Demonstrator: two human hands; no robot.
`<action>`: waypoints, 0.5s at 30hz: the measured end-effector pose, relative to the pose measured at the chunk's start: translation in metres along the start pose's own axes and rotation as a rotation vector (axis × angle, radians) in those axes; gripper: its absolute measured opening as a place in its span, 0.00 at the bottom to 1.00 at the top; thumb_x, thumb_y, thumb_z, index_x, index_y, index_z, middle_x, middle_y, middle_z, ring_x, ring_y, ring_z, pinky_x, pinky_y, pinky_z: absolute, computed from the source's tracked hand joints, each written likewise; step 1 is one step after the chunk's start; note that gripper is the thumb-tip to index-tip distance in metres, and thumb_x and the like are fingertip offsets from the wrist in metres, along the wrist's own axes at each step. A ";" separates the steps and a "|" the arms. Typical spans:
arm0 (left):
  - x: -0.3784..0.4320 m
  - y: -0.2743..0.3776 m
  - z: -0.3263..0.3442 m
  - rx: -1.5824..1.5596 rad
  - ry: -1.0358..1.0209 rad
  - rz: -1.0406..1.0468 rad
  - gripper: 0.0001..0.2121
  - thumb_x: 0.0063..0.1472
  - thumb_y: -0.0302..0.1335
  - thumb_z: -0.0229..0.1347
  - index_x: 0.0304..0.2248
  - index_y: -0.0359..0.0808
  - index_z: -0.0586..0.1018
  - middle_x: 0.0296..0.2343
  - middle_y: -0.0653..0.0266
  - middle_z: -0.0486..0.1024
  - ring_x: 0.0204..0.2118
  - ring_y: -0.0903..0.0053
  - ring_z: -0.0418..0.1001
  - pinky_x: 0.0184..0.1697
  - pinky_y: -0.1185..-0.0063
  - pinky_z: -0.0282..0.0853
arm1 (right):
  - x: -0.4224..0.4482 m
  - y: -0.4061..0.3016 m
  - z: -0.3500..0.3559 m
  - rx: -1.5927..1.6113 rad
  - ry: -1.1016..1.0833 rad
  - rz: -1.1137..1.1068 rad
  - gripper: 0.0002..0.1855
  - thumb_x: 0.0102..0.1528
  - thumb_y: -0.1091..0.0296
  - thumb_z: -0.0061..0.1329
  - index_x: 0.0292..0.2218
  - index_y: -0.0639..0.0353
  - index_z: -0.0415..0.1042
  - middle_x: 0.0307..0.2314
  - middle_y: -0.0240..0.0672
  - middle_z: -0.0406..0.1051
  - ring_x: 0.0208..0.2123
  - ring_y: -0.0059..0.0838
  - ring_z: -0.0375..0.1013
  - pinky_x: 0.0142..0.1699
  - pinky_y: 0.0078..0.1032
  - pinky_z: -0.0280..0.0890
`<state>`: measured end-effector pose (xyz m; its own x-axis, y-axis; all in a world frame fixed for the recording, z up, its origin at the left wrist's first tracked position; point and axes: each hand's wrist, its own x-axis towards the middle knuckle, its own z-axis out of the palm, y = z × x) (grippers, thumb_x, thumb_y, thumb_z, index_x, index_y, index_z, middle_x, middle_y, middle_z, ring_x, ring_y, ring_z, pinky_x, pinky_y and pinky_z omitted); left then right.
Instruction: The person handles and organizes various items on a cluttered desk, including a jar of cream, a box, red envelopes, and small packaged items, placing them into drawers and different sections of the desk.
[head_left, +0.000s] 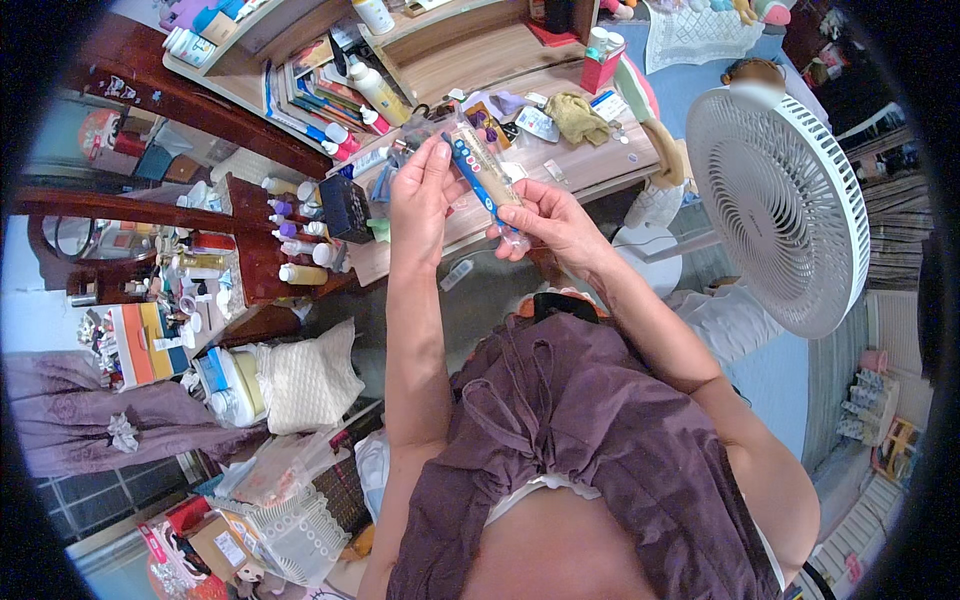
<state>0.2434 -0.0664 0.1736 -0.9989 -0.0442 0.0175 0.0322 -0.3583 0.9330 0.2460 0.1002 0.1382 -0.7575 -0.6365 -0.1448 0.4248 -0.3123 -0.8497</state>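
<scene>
Both hands hold a long, slim packet (484, 169) of clear plastic above the desk. It has a blue printed strip along one side and beige contents that I cannot identify. My left hand (429, 174) pinches the upper end, thumb on the front. Around the lower end, the thumb and fingers of my right hand (544, 223) are closed, with crinkled film poking out below. Beneath and beyond the packet lies the wooden desk top (472, 214), strewn with small items. An olive cloth (577, 118) and a white card (537, 124) rest farther back on it.
A large white fan (772, 210) stands to the right. At the left, several bottles (304, 274) and a black box (345, 208) crowd a dark wooden surface. Books (322, 86) and a yellow spray bottle (379, 94) stand at the back. A red holder (602, 69) contains white-capped bottles.
</scene>
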 end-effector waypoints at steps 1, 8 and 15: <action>0.000 0.000 0.000 0.003 -0.005 0.003 0.17 0.63 0.31 0.40 0.45 0.26 0.65 0.41 0.49 0.69 0.42 0.67 0.70 0.44 0.74 0.68 | 0.000 0.000 0.000 0.000 0.000 -0.001 0.13 0.54 0.65 0.46 0.39 0.61 0.63 0.27 0.36 0.72 0.23 0.21 0.73 0.25 0.14 0.68; 0.000 -0.003 -0.005 0.042 0.023 -0.017 0.16 0.63 0.30 0.40 0.45 0.26 0.65 0.41 0.49 0.69 0.42 0.67 0.70 0.43 0.74 0.69 | 0.002 0.002 0.003 -0.015 0.006 0.000 0.13 0.54 0.66 0.46 0.39 0.63 0.63 0.26 0.37 0.72 0.22 0.21 0.73 0.24 0.13 0.68; 0.001 -0.004 -0.008 0.028 0.008 -0.029 0.16 0.63 0.30 0.41 0.45 0.26 0.65 0.41 0.50 0.69 0.42 0.68 0.70 0.43 0.74 0.69 | 0.004 0.005 0.009 -0.019 0.004 0.018 0.13 0.54 0.66 0.46 0.39 0.63 0.63 0.26 0.37 0.72 0.22 0.21 0.73 0.24 0.13 0.67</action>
<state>0.2428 -0.0724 0.1672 -0.9991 -0.0418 -0.0123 0.0023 -0.3337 0.9427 0.2491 0.0894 0.1380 -0.7520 -0.6390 -0.1617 0.4284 -0.2874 -0.8567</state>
